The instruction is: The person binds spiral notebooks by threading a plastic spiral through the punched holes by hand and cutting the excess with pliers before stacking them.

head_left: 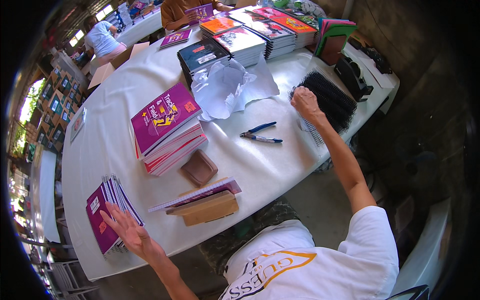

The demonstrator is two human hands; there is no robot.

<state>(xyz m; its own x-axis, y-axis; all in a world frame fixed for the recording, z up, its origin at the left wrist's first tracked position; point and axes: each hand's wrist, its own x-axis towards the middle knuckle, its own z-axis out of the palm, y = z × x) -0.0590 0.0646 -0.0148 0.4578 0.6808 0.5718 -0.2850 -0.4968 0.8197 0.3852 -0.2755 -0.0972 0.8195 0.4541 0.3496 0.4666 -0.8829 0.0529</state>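
My left hand hovers with spread fingers over a small stack of purple spiral notebooks at the table's near left; nothing is in it. Over on the right, the fingers of my right hand are closed at the end of a pile of black binding coils, pinching a coil there; the fingertips are partly hidden. Between the hands lie blue-handled pliers, a brown block-like dish and a stack of unbound purple-covered books. Closer to me, a purple-covered pad leans on a wooden stand.
Bound notebooks with bright covers rise in stacks at the back, with crumpled white paper before them. A black tape dispenser stands beyond the coils. Across the table a person in a brown top handles a purple notebook.
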